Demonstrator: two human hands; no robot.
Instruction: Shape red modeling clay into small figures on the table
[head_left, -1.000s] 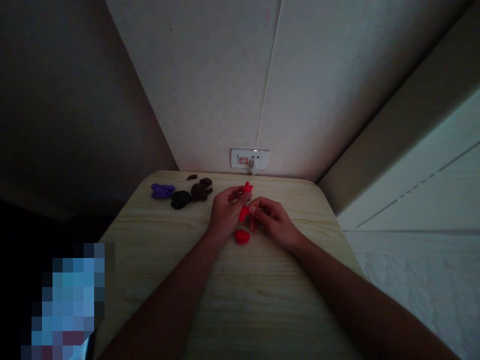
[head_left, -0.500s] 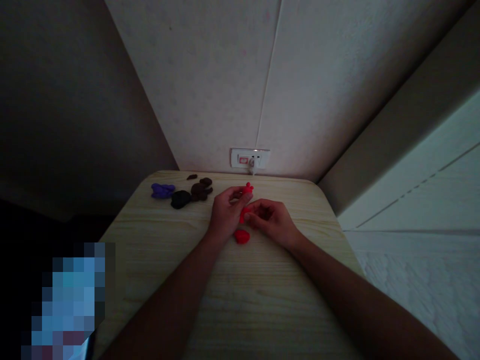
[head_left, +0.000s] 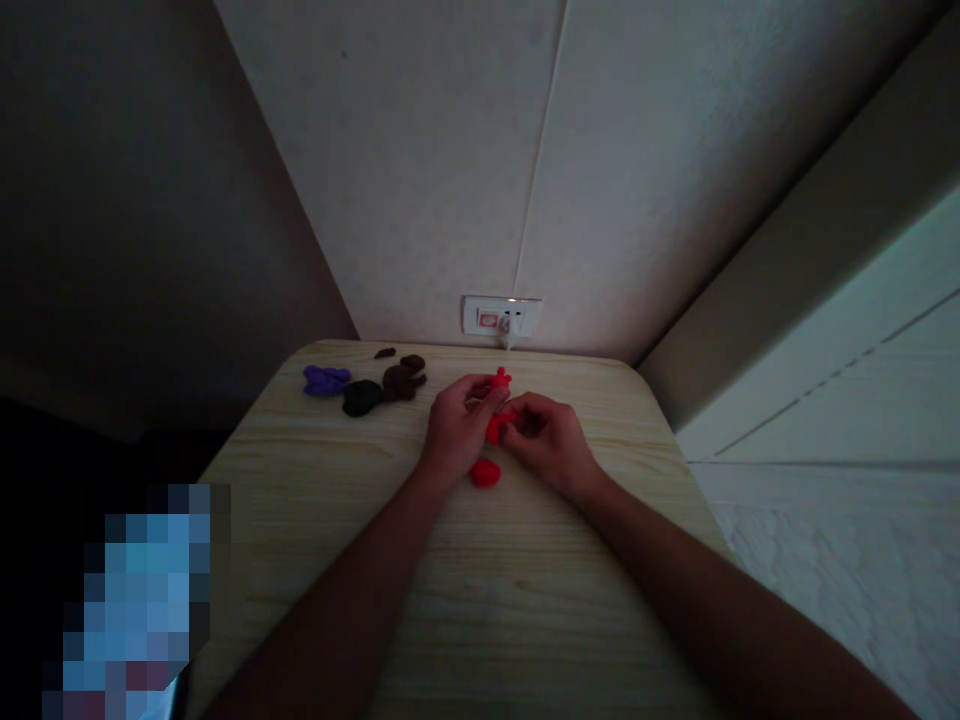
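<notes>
Wall socket (head_left: pixel 471 316): my landmark, at the back of the surface (head_left: pixel 465 610); I place everything from it.
Left hand (head_left: pixel 454 430): in front of the socket, a little to its left; I see its fingers pinching the knobbed red piece (head_left: pixel 501 381), small knobs upward.
Right hand (head_left: pixel 556 446): in front of the socket, to its right; its thumb has just drawn back slightly, and the fingers pinch the lower red piece (head_left: pixel 494 431) at its right side.
Lower red piece: between the hands, in front of the socket; that shift leaves more of it in my view; whether it joins the knobbed one, I cannot tell.
Red lump (head_left: pixel 486 474): loose, farther out from the socket, just beside the hands.
Dark group: left of the socket; purple lump (head_left: pixel 325 381), black lump (head_left: pixel 361 399), brown lumps (head_left: pixel 401 380), brown scrap (head_left: pixel 385 353).
</notes>
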